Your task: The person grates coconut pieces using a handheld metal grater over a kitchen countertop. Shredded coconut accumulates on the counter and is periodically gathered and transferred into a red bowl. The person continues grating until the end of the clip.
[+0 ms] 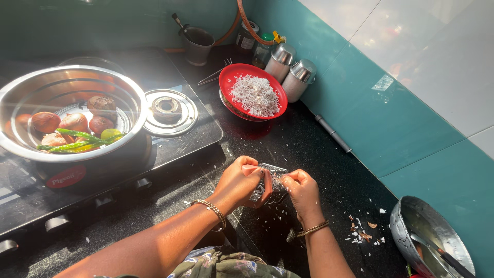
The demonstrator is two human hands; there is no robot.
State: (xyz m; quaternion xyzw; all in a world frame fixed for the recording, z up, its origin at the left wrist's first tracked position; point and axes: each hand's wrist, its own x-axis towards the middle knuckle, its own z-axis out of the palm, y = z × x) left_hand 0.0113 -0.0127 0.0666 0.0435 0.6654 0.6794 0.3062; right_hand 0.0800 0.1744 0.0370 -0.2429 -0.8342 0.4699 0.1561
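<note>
Both my hands clamp one small metal grater on the black counter: left hand one side, right hand the other. One red plate of grated coconut beyond, two steel shakers, one steel bowl holding five onions.

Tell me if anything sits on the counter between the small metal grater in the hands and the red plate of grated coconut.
Nothing visible does: bare black counter separates the small metal grater from the red plate.

Round red plastic plate heaped with white grated coconut. Shiny steel bowl: brown onions, green chillies. Teal wall tiles; speckled black stone counter.
</note>
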